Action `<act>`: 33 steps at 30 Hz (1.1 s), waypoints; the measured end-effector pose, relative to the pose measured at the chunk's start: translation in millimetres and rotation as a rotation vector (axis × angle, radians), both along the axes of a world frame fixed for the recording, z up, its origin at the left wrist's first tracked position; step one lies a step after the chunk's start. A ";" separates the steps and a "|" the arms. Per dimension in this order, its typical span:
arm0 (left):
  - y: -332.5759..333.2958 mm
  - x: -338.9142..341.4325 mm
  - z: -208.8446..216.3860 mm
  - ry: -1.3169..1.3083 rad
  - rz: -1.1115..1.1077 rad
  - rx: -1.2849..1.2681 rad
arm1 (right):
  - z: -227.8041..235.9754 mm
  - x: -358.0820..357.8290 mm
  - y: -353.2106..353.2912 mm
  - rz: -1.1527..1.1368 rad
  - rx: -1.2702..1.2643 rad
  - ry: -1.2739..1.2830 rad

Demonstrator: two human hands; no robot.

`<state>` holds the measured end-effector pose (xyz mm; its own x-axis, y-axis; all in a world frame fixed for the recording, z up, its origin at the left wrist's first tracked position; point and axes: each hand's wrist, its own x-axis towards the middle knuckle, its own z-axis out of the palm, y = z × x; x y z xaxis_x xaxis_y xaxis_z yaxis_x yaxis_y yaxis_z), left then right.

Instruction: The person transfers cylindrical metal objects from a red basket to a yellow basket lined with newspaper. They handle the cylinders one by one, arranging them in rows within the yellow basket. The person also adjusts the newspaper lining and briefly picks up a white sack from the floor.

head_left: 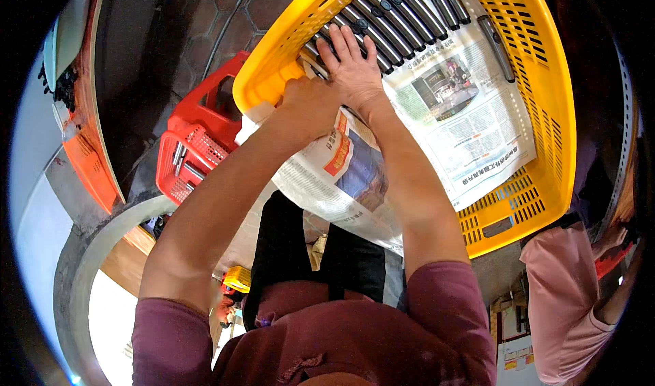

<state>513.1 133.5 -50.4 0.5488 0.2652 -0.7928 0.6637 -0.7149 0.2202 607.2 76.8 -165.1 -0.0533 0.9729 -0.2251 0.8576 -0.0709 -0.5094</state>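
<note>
A yellow plastic basket (pixel 563 106) lined with printed newspaper (pixel 471 140) stands in front of me. Along its far side lies a row of slim black bars with shiny silver edges (pixel 402 18), some bearing a round black piece. My right hand (pixel 356 69) rests with fingers spread over the row's left end. Close against it, my left hand (pixel 307 103) is closed at the basket's left wall; what its curled fingers grip is hidden. Below both hands, a loose newspaper sheet (pixel 361 174) hangs over the near rim. A single black bar (pixel 497 48) lies apart at the right.
Left of the basket stand a red plastic crate (pixel 205 106) and a small red basket (pixel 170 161) with metal pieces inside. An orange perforated basket (pixel 92 171) is farther left. Another person in a pink top (pixel 563 297) is close by at the lower right.
</note>
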 end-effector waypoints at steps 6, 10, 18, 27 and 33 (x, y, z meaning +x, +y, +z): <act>-8.2 6.4 24.7 0.047 0.001 -0.052 | 1.7 0.2 -2.0 0.080 -0.036 -0.110; -20.5 7.7 45.2 0.011 0.042 -0.114 | 4.1 0.8 0.0 0.068 -0.060 -0.119; -39.1 0.9 93.5 -0.074 0.091 -0.176 | 2.4 -2.4 -2.7 0.058 -0.042 -0.139; -56.3 -19.1 154.8 -0.155 0.117 -0.332 | 7.1 -1.3 -0.1 0.055 0.053 -0.187; -77.0 -35.1 177.2 -0.309 0.069 -0.343 | 22.7 -4.2 2.9 -0.007 0.107 -0.065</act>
<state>478.0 56.5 126.9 0.7635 0.0610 -0.6430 0.5732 -0.5226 0.6311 603.1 79.7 -142.4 -0.0348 0.9918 -0.1231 0.8886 -0.0257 -0.4580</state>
